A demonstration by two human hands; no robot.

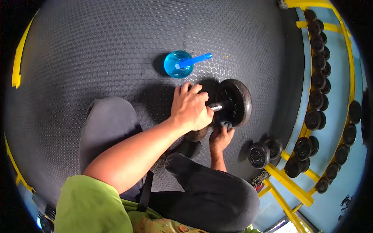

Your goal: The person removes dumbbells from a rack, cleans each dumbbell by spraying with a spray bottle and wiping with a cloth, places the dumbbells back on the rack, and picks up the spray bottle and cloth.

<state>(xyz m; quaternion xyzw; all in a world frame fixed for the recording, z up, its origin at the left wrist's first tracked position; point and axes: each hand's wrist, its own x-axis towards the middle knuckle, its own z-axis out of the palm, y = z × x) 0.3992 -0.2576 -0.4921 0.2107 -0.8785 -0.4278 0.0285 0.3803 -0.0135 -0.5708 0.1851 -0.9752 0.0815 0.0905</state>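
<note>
Dumbbell (244, 103) on the floor, right at both your hands.
Your left hand (190, 110) is draped over the dumbbell's left end, fingers partly bent and slightly spread; can't tell how firmly they've got it. Your right hand (220, 139) is by the dumbbell's right plate on the near side, fingers nearly closed on a bunched dark cloth (226, 124) up against it. Under the dumbbell it's all dark matting (116, 50) with a raised round pattern. Just beyond the dumbbell sits a round turquoise spray bottle (170, 66) with a blue trigger. Off to the dumbbell's right: yellow rack (289, 184), more round black weights (258, 155), pale blue wall (334, 97). The dumbbell's dark and worn-looking, thick disc ends, shiny bar.
</note>
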